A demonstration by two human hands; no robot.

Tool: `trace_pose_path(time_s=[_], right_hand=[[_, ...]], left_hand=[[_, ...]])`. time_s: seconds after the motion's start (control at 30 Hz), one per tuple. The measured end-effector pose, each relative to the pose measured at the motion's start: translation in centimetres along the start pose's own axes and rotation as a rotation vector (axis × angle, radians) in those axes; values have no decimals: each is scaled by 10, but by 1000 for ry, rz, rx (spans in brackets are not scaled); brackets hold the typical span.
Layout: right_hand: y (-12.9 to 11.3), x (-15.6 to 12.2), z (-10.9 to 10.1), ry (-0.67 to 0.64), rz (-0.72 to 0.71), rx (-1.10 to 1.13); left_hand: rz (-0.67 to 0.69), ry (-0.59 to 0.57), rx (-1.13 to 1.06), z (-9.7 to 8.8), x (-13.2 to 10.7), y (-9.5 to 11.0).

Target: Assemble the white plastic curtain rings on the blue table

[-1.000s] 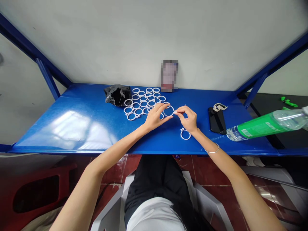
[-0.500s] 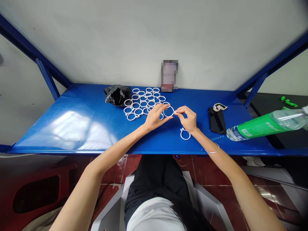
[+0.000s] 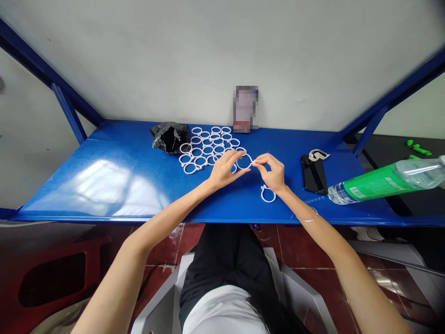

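Note:
Between my two hands is a white plastic curtain ring (image 3: 251, 159) with a small eyelet at its right side. My left hand (image 3: 222, 171) grips the ring's left side, fingers at its far edge and thumb at the near edge. Thumb and fingertips of my right hand (image 3: 273, 172) pinch the eyelet end; the fingertips partly hide it. A single loose curtain ring (image 3: 268, 202) lies on the blue table just below my right hand. Several more white curtain rings (image 3: 190, 173) lie spread flat beyond and left of my left hand, which covers some of them.
A crumpled black plastic bag (image 3: 170, 138) sits open left of the rings. A blurred upright panel (image 3: 244, 109) leans against the wall. To the right are a black phone (image 3: 314, 175), a white curved item (image 3: 318, 155) and a tilted bottle with green label (image 3: 378, 182).
Almost nothing differs. Both hands keep the same hold on the curtain ring, and the whole view has shifted very slightly.

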State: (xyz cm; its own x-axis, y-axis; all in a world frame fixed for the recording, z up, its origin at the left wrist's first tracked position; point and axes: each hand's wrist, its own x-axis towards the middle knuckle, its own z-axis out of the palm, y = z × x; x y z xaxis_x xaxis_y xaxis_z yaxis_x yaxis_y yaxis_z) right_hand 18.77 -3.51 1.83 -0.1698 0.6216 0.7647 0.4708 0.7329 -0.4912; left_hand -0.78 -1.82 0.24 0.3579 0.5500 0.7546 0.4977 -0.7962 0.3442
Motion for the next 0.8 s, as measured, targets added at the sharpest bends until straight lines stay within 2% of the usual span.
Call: trace_pose_path(time_s=[0.47,0.8], right_hand=[[1,-1,0,-9,16,6],[-6,-1,-2,-14,8,3]], left_hand=[[-21,-28,2,-1,0,0],[2,9,-7,-4,2,3]])
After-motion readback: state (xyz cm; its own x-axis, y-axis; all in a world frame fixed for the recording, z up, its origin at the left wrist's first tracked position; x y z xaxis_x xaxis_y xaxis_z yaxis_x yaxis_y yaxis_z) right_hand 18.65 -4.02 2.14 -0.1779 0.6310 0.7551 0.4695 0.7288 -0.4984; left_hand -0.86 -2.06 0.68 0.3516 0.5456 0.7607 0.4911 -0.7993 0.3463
